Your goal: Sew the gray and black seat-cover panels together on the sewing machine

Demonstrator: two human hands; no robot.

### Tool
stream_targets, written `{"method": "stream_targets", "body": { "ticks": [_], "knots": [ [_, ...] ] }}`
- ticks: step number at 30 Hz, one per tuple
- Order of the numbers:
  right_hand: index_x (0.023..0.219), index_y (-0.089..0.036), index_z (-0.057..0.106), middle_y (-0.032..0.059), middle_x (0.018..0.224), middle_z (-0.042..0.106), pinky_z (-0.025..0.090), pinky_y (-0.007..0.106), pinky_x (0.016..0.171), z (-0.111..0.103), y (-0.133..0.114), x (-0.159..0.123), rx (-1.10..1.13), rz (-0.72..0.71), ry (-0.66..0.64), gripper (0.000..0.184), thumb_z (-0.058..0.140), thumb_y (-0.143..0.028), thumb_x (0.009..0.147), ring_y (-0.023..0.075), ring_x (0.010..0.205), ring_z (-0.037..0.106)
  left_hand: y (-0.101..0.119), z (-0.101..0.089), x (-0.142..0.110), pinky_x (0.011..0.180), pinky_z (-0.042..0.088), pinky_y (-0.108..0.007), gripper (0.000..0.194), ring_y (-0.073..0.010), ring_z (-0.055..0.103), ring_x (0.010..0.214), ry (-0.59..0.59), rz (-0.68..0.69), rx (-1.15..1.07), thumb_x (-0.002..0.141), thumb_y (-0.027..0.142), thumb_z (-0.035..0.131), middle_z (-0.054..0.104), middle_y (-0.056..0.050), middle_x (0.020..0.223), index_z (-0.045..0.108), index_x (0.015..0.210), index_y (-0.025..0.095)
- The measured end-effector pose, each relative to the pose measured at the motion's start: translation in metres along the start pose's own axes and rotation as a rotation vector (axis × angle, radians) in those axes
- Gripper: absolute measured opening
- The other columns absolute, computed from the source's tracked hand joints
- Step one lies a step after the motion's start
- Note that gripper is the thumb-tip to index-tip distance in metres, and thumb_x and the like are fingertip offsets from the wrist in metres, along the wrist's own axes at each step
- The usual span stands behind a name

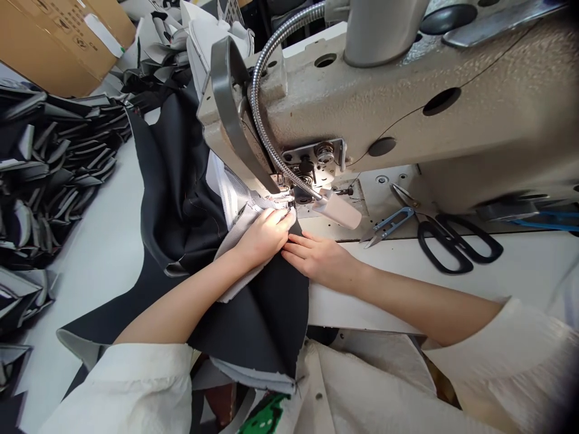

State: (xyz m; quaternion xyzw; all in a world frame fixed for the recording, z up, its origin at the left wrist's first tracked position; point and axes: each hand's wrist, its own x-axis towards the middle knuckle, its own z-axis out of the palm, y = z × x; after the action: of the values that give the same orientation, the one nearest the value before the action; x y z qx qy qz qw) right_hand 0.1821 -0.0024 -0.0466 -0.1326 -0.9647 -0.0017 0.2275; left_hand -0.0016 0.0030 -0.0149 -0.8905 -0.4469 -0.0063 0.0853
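A large piece of black fabric [181,193] with a grey woven strip [239,220] lies under the needle area of a beige industrial sewing machine [407,102]. My left hand [265,235] rests curled on the grey strip just before the presser foot [284,202], fingers pressed down on the cloth. My right hand [319,259] lies flat on the black fabric beside it, fingers stretched toward the left hand. A small lamp on a flexible metal neck [337,208] lights the spot.
Black-handled scissors [452,238] and blue thread snips [389,226] lie on the machine bed to the right. Stacks of cut black and grey pieces [49,169] fill the left side. A cardboard box [58,36] stands at the far left.
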Motion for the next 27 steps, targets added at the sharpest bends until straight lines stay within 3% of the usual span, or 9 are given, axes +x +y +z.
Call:
{"method": "stream_targets", "body": {
  "ticks": [4,13,19,27],
  "knots": [
    [0.11,-0.011,0.064,0.0109,0.115,0.064,0.047,0.038,0.098,0.0,0.003,0.0,0.007,0.0,0.009,0.032,0.037,-0.005,0.093,0.0212,0.117,0.054,-0.001,-0.001,0.004,0.091,0.046,-0.035,0.031,-0.0236,0.058,0.099,0.01,-0.005,-0.005,0.087,0.012,0.042,0.065,-0.014,0.099,0.059,0.112,0.006],
    [0.109,-0.011,0.064,0.01,0.119,0.063,0.046,0.038,0.1,0.001,0.013,-0.002,0.074,-0.011,-0.011,0.031,0.037,-0.006,0.093,0.022,0.118,0.053,-0.007,-0.003,0.005,0.095,0.044,-0.036,0.033,-0.0219,0.056,0.104,-0.021,-0.023,-0.089,0.086,0.01,0.037,0.065,-0.01,0.106,0.06,0.11,0.012],
    [0.12,-0.006,0.058,0.0141,0.126,0.058,0.041,0.044,0.104,-0.002,0.011,-0.004,0.113,-0.016,-0.077,0.041,0.048,-0.008,0.08,0.0278,0.122,0.049,-0.005,0.0,0.004,0.09,0.045,-0.035,0.028,-0.0222,0.057,0.098,-0.013,-0.011,-0.044,0.089,0.012,0.039,0.065,-0.011,0.101,0.06,0.107,0.01],
    [0.117,-0.006,0.06,0.0139,0.123,0.06,0.044,0.041,0.1,-0.002,0.014,-0.002,0.08,-0.039,-0.033,0.037,0.039,-0.005,0.087,0.0255,0.121,0.051,0.001,-0.001,0.007,0.084,0.046,-0.033,0.019,-0.0215,0.057,0.09,-0.015,-0.042,0.027,0.088,0.01,0.043,0.063,-0.01,0.097,0.06,0.096,0.011]
  ]
}}
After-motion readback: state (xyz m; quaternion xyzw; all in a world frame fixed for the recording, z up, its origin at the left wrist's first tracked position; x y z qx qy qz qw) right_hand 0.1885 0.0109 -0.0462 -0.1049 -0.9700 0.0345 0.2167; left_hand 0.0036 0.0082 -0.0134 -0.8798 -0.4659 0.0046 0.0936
